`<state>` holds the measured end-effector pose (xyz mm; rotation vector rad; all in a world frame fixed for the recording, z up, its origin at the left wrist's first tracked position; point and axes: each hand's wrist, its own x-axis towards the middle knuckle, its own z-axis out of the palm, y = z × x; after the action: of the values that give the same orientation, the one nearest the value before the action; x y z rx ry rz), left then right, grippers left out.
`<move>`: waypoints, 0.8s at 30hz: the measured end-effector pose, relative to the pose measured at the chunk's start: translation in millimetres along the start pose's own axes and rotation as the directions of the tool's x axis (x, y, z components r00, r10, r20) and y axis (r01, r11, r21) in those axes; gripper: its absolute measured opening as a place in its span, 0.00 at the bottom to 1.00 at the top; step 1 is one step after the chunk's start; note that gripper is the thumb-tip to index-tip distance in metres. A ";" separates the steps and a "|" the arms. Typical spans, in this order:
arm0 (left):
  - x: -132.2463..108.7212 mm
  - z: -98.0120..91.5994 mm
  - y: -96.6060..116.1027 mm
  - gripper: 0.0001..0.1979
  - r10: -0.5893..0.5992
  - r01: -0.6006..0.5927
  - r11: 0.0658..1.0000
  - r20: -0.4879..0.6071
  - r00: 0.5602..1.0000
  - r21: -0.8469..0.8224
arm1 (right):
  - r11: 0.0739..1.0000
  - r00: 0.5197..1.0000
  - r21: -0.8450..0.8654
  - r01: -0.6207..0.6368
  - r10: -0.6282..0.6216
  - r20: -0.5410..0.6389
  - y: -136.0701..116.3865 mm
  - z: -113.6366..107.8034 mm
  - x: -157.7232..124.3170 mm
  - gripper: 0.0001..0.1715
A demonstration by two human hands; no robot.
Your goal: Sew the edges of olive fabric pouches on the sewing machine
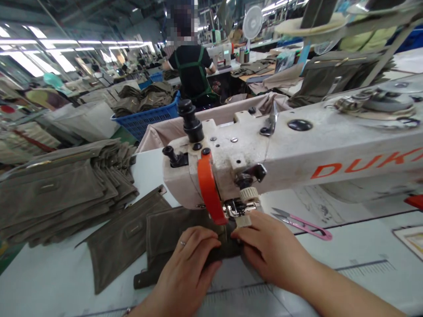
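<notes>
Left hand (193,259) has fingers bunched together on the olive fabric piece (161,233), right hand (276,251) has thumb and fingertips close at its other end; can't tell if either truly pinches, undersides hidden. Fabric lies on the white table (42,277), partly under the sewing machine head (228,154). Probably light, soft but thick-seamed, not slippery, prone to creasing; best held flat by the edges, fingertips clear of the needle area.
</notes>
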<state>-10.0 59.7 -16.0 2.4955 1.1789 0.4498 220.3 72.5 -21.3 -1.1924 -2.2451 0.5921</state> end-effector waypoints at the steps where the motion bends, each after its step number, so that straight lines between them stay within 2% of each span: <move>1: -0.5 0.0 -0.4 0.14 -0.020 0.020 1.000 -0.001 1.000 -0.010 | 1.000 1.000 -0.004 0.011 -0.010 0.014 0.0 -0.4 0.5 0.15; 4: -0.1 0.4 -2.2 0.14 -0.012 0.012 1.000 -0.029 1.000 0.017 | 0.997 0.996 -0.066 0.029 -0.024 0.088 -1.1 -0.1 1.8 0.17; 7: 1.2 0.5 -4.0 0.17 0.100 -0.095 0.988 -0.037 0.994 0.125 | 0.990 0.992 -0.137 0.025 -0.008 0.125 -2.1 2.6 2.9 0.18; 11: 2.8 -0.8 -4.1 0.22 0.215 -0.214 0.952 0.022 0.976 0.218 | 0.981 0.991 -0.180 0.066 -0.042 0.130 -1.9 6.6 3.2 0.17; 14: 4.5 -1.6 -2.9 0.21 0.210 -0.213 0.954 0.036 0.977 0.213 | 0.978 0.993 -0.197 0.066 -0.045 0.112 -2.7 8.1 1.6 0.14; 17: 6.8 -1.7 -2.0 0.19 0.222 -0.223 0.957 0.027 0.975 0.187 | 0.989 0.996 -0.136 0.062 -0.053 0.066 -4.7 8.6 -0.9 0.12; 21: 10.1 -2.5 -3.0 0.18 0.196 -0.197 0.973 0.018 0.980 0.120 | 0.991 0.991 -0.057 0.121 -0.117 0.056 -6.3 8.8 -1.2 0.15; 24: 13.4 -3.5 -4.7 0.18 0.182 -0.181 0.980 -0.001 0.983 0.081 | 0.995 0.996 -0.037 0.090 -0.090 0.018 -6.5 8.9 0.9 0.19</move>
<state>-6.6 73.6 -13.1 2.6862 0.9943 0.4681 210.3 68.7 -24.0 -1.1015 -2.3193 0.5282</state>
